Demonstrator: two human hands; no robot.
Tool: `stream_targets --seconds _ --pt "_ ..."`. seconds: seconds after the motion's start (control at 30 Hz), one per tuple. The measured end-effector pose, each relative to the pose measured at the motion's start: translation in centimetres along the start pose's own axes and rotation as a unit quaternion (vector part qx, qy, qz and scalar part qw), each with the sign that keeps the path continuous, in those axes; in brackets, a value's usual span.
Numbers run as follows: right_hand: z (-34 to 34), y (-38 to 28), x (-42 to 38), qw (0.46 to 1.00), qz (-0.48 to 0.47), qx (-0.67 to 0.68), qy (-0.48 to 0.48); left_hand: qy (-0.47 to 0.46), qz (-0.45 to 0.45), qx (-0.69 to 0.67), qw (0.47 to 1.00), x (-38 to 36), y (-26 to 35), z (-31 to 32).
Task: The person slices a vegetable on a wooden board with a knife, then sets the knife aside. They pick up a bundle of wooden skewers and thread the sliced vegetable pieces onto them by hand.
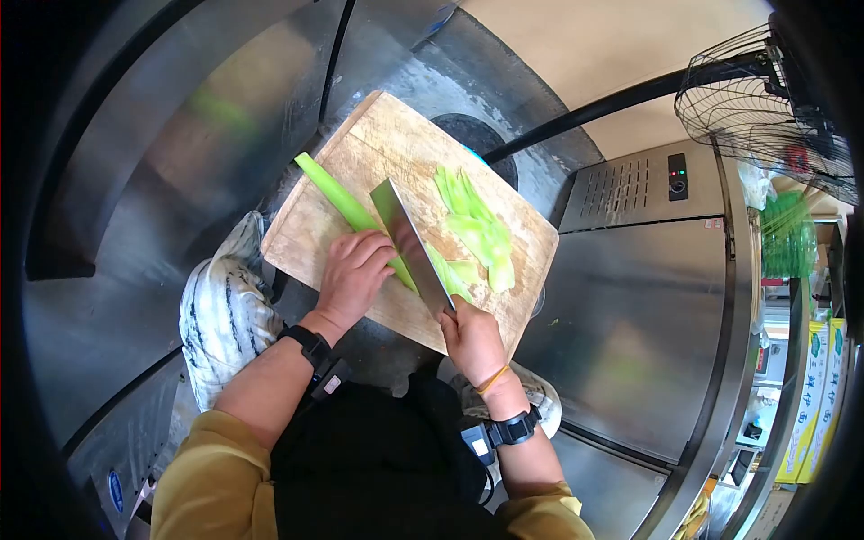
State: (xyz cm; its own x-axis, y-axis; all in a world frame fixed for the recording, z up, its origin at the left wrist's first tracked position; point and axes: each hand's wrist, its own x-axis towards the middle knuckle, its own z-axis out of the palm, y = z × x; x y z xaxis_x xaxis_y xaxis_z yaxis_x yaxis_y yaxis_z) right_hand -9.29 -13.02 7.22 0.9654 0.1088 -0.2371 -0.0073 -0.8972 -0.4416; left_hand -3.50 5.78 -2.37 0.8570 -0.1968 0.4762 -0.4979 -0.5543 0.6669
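A long, pale-green peeled celtuce stem [337, 195] lies slantwise on the wooden cutting board [378, 135]. My left hand [355, 274] presses down on its lower part, fingers bent and held together over it. In my right hand [475, 342] is the handle of a broad cleaver [407, 236], gripped in a closed fist. The blade stands on edge just right of the stem, running up and left across the board. Thin, flat celtuce slices [477, 229] are spread to the right of the blade, and more slices [450, 270] lie close against it.
The board rests over my lap, between my knees in patterned trousers [225, 315]. A steel cabinet [630, 324] with a control panel stands at right, steel panels [207, 135] at left. A fan [765, 103] on a black pole is at upper right, near shelves with packages [814, 396].
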Motion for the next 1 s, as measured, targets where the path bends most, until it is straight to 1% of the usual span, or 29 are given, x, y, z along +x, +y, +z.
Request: stream_targets --seconds 0.2,0.4,0.5,0.6,0.7,0.8,0.9,1.0 --pt "0.3 0.0 -0.1 1.000 -0.004 -0.001 0.005 -0.002 -0.006 -0.002 1.000 0.0 -0.1 0.0" --pt "0.4 0.0 0.7 0.999 0.007 -0.019 -0.025 -0.009 -0.011 0.003 1.000 -0.2 -0.2 0.2" --pt "1.2 0.3 1.5 0.999 -0.004 -0.040 -0.021 -0.013 -0.010 0.004 1.000 -0.2 -0.2 0.2" --pt "2.6 0.4 3.1 0.998 0.019 -0.046 -0.034 -0.011 -0.005 0.008 1.000 -0.1 -0.2 0.2" --pt "2.9 1.1 3.6 0.999 0.015 -0.028 -0.026 -0.006 -0.003 0.005 1.000 -0.3 -0.3 0.2" --pt "3.1 2.0 2.7 0.999 -0.020 0.016 0.037 0.008 -0.003 -0.003 1.000 0.1 -0.3 0.1" --pt "2.3 1.3 1.7 0.998 0.011 0.061 0.028 0.014 -0.014 -0.007 1.000 0.0 -0.4 0.1" --pt "0.9 0.4 0.6 0.999 0.001 0.037 0.025 0.012 -0.016 -0.010 1.000 0.0 -0.3 0.3"
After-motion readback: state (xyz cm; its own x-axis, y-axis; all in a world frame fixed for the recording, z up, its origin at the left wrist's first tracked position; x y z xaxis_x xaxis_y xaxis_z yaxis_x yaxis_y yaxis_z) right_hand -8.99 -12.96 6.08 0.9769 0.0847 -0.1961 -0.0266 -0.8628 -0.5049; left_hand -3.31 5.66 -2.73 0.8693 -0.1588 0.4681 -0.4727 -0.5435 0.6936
